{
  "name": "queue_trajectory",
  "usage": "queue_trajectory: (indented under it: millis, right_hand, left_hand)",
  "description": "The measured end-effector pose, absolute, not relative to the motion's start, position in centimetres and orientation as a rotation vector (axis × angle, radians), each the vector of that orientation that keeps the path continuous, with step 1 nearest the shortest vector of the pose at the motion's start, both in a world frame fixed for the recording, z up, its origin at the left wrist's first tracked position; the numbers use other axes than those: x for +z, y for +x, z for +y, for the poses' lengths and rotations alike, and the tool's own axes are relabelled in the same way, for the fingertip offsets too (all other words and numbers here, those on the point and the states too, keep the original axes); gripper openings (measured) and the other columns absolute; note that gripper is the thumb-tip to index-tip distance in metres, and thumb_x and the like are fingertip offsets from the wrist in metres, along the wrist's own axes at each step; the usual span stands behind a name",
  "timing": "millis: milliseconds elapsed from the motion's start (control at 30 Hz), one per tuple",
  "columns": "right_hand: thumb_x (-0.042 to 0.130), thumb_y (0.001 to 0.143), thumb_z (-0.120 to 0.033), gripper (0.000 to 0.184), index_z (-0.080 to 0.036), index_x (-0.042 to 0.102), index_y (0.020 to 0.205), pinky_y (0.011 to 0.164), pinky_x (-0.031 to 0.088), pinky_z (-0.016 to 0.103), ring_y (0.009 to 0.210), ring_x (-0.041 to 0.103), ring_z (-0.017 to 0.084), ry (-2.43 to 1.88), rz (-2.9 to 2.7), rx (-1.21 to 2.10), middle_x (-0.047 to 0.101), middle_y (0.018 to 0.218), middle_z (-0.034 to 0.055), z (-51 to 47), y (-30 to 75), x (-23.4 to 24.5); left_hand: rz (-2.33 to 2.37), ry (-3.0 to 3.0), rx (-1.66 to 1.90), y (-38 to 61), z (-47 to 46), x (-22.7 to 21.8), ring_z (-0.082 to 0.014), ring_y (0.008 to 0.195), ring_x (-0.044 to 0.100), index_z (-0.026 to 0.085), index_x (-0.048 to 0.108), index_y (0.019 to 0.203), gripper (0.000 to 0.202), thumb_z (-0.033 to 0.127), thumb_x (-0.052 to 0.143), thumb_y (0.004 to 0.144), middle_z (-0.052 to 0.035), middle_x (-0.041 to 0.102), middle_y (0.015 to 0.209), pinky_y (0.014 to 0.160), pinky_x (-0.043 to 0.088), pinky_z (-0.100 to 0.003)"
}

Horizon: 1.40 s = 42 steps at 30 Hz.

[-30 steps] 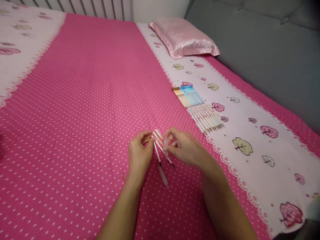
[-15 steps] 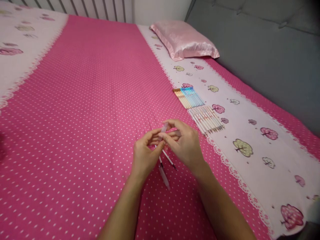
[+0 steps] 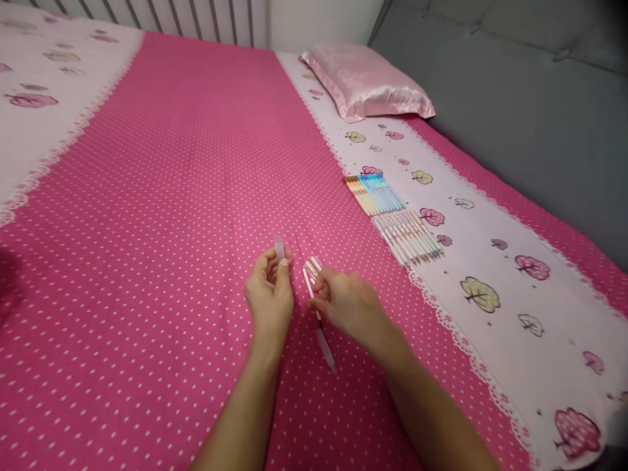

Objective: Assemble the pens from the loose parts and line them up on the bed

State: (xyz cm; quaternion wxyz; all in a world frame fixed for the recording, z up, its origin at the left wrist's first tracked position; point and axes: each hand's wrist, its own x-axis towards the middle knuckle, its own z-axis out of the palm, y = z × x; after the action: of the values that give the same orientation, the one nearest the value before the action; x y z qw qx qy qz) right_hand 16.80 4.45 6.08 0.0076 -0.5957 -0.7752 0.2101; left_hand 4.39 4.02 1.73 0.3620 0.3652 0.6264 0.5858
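Observation:
Between the thumb and fingers of my left hand (image 3: 269, 281) is a short, translucent pale lilac pen barrel piece (image 3: 279, 249), held upright above the bedspread. My right hand (image 3: 350, 304) is low over some loose pen parts. Its fingers are curled, with the thumb tip apart from them and nothing visible between. Beside that thumb lies a thin white pen refill (image 3: 309, 282) with a dark tip. A longer translucent lilac barrel piece (image 3: 326, 351) rests just below the refill. Several white printed barrels (image 3: 313, 265) lie at the right fingertips, partly covered by the hand.
Two neat rows of pens lie to the right on the bed: cream and blue pens (image 3: 375, 194) behind, whitish pens (image 3: 408, 237) in front. A pink satin pillow (image 3: 367, 82) sits farther back against the grey padded headboard (image 3: 515, 118). Polka-dot bedspread (image 3: 161, 261) spreads beneath everything.
My hands have separated. The left moved left, keeping the lilac barrel piece, while the right let go of it and came down over the loose parts, covering one refill seen before.

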Motion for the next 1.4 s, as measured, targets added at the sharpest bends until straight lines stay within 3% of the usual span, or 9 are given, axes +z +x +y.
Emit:
queue_trajectory:
  millis: [233,367,467,600,833,1067,1400]
  right_hand:
    - [0.051,0.081,-0.016,0.020,-0.017,0.051,0.101,0.058,0.036,0.026,0.072,0.062,0.019,-1.865,-2.552,0.531,0.067,0.078,0.0052,3.6,15.3,5.6]
    - [0.052,0.077,-0.013,0.029,-0.018,0.050,0.105,0.055,0.039,0.025,0.063,0.059,0.015,-1.723,-2.381,0.705,0.064,0.073,0.0021,4.1,16.6,5.9]
    - [0.050,0.080,-0.019,0.043,-0.018,0.042,0.122,0.054,0.043,0.025,0.062,0.059,0.014,-1.601,-2.111,0.832,0.063,0.072,0.0009,4.9,18.1,6.9]
    - [0.043,0.085,-0.024,0.060,-0.022,0.020,0.140,0.051,0.047,0.026,0.065,0.060,0.015,-1.463,-1.785,0.705,0.063,0.089,0.0060,5.1,19.1,8.3]
    - [0.041,0.084,-0.015,0.077,-0.033,-0.004,0.143,0.064,0.055,0.031,0.087,0.061,0.019,-1.344,-1.579,0.208,0.045,0.131,0.0112,4.5,19.3,9.5]
    - [0.047,0.083,-0.016,0.073,-0.034,0.007,0.142,0.074,0.056,0.034,0.099,0.058,0.021,-1.278,-1.555,0.249,0.037,0.140,0.0088,4.5,19.4,9.3]
    - [0.049,0.085,-0.014,0.062,-0.030,0.024,0.139,0.070,0.057,0.031,0.084,0.062,0.017,-1.081,-1.614,0.188,0.058,0.113,0.0067,5.5,19.1,7.8]
  left_hand:
    - [1.620,1.015,1.523,4.5,3.8,1.6,-0.0168,0.092,0.062,0.015,0.059,0.105,0.027,0.030,0.052,0.083,-0.0084,0.066,0.100,0.083,0.049,-0.030]
    - [1.622,1.003,1.516,4.5,3.8,1.8,-0.0169,0.090,0.062,0.016,0.059,0.105,0.027,0.029,0.051,0.083,-0.0083,0.066,0.100,0.081,0.050,-0.030]
    - [1.638,1.026,1.501,4.7,3.7,2.0,-0.0172,0.091,0.062,0.016,0.059,0.106,0.028,0.030,0.051,0.083,-0.0084,0.066,0.100,0.082,0.049,-0.031]
    - [1.611,1.132,1.390,5.3,3.5,2.2,-0.0179,0.092,0.062,0.017,0.059,0.106,0.027,0.030,0.048,0.085,-0.0076,0.066,0.100,0.081,0.048,-0.030]
    - [1.515,1.428,1.164,6.6,3.0,2.7,-0.0177,0.089,0.062,0.019,0.059,0.107,0.025,0.028,0.047,0.086,-0.0057,0.067,0.100,0.076,0.048,-0.028]
    - [1.445,1.560,1.127,7.0,2.9,3.0,-0.0159,0.083,0.062,0.022,0.059,0.107,0.024,0.025,0.046,0.087,-0.0033,0.067,0.095,0.073,0.048,-0.026]
    - [1.408,1.572,1.187,6.9,3.0,2.7,-0.0155,0.082,0.062,0.020,0.059,0.106,0.023,0.023,0.047,0.086,-0.0036,0.066,0.095,0.073,0.048,-0.027]
